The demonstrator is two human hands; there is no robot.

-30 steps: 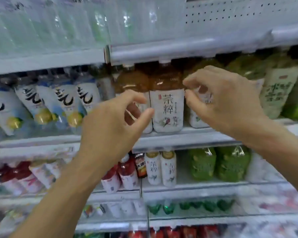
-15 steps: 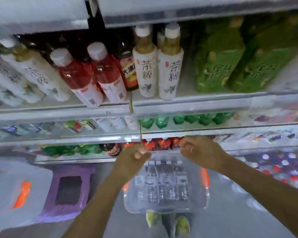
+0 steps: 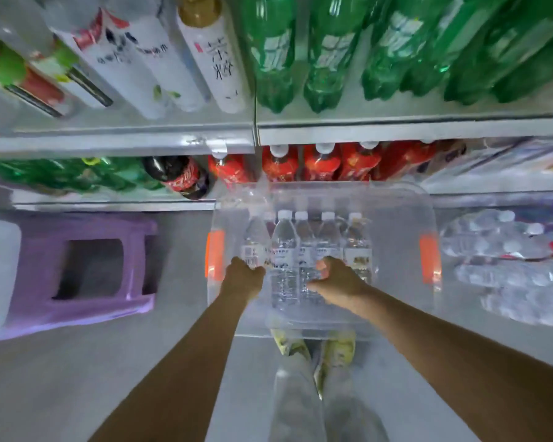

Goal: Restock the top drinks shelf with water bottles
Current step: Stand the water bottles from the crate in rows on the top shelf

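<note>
Five clear water bottles (image 3: 283, 250) with white caps stand in a row inside a clear plastic bin (image 3: 396, 224) with two orange handles, on the floor below the shelves. Their white labels carry print too small to read; a barcode shows on the leftmost one. The left hand (image 3: 245, 275) has its grip curled round that leftmost bottle (image 3: 253, 240), which tilts away from the row. The right hand (image 3: 337, 280) lies on the bottles just right of it, fingers curled, thumb out; whether this grip pinches one I cannot tell. Beyond the hands, a dark cola bottle (image 3: 181, 177) with a red label lies on the low shelf beside at least four red bottles (image 3: 321, 162). Higher up stands a white-sleeved tea bottle (image 3: 214, 59) with blurred black characters, next to green bottles (image 3: 329, 52). Left of the grip sits a purple stool (image 3: 77, 266); to the right, wrapped water packs (image 3: 508, 260).
</note>
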